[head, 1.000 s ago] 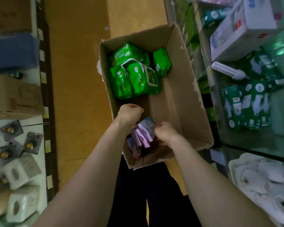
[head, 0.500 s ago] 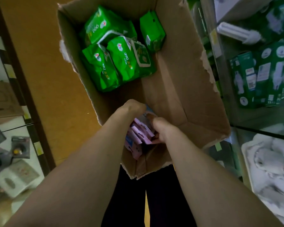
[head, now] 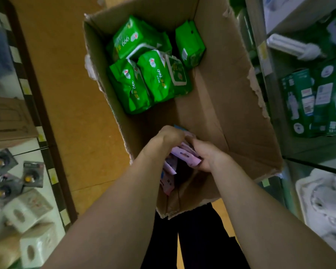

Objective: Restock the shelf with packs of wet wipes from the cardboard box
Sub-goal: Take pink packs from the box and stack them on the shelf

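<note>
Looking straight down an aisle. Passing, at far left, a white shelf (head: 27,150) carrying a brown carton (head: 10,117), dark blister cards (head: 33,174) and white wrapped cubes (head: 27,209), all well apart from the hands. Crossing an orange floor (head: 72,94) toward the middle. Reaching into an open cardboard box (head: 231,90) with a torn rim. Leaving the green packs of wet wipes (head: 144,82) heaped at the far end of the box, leaning against one another, untouched. Clenching the left hand (head: 170,135) over the far end of a bundle of pink packs (head: 184,155) at the near end of the box, fingertips hidden beneath the knuckles. Grasping the same bundle from the right with the right hand (head: 206,155), fingers curling round its edge. Keeping more pink packs loose just beneath the bundle. Passing, at right, glass shelving (head: 308,152) holding green boxes (head: 314,100), a white tube lamp (head: 293,47) and white wrapped goods (head: 322,200).
</note>
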The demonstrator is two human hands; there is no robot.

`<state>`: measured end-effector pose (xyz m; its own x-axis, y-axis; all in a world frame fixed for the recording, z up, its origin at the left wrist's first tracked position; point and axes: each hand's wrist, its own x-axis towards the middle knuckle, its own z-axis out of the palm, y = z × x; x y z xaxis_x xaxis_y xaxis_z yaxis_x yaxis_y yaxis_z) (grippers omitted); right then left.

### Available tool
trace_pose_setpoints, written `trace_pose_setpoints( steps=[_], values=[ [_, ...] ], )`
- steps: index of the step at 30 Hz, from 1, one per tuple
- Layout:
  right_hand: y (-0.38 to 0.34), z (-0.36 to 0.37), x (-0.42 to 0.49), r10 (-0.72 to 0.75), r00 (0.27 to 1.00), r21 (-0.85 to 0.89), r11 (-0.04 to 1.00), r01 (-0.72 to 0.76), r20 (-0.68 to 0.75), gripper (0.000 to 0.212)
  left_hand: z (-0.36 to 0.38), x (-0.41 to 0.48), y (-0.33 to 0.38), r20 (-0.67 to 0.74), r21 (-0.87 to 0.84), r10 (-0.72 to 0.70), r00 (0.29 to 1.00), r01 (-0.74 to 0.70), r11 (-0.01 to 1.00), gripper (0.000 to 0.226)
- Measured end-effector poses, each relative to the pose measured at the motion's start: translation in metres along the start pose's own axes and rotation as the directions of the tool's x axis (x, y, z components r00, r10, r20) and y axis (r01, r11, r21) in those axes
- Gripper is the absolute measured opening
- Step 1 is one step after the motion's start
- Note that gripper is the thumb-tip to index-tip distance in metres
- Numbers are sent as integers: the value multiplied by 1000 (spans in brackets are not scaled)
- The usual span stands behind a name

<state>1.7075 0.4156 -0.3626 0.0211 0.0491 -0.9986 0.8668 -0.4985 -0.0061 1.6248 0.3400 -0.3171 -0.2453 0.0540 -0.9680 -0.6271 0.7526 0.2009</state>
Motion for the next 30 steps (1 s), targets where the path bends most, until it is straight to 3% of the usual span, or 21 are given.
trace_pose_setpoints(
  steps=[3, 5, 9, 13, 17, 21, 25, 30],
  values=[
    [1, -3, -5, -55, 998, 57, 997, 55, -1, 25, -6, -1, -7, 107, -168, -132, 985, 149, 975, 22],
    [2, -7, -6, -73, 997, 119, 990, 70, 26, 22, -6, -1, -11, 136, -357, -175, 975, 213, 909, 28],
    [-5, -10, -24, -122, 983, 251, 964, 84, 140, 16, -6, -3, -16, 220, -560, -176, 960, 272, 783, 28],
    [-9, -8, -46, -157, 978, 173, 976, 132, 136, 28, -6, -27, -11, 361, -632, -88, 929, 313, 709, 35],
    [-21, -10, -79, -261, 962, -37, 964, 265, 75, 27, -8, -51, -10, 334, -724, 47, 941, 225, 653, 35],
    [-33, -4, -126, -469, 883, -214, 861, 462, 22, 7, -15, -80, -12, 271, -806, 171, 947, 126, 579, 37],
    [-34, 10, -175, -641, 760, -324, 701, 635, 103, 12, -31, -117, -23, 149, -882, 323, 934, -22, 471, 45],
    [-20, 44, -239, -718, 638, -319, 558, 766, 279, 4, -64, -180, -53, -35, -926, 444, 895, -197, 324, 29]
  ],
)
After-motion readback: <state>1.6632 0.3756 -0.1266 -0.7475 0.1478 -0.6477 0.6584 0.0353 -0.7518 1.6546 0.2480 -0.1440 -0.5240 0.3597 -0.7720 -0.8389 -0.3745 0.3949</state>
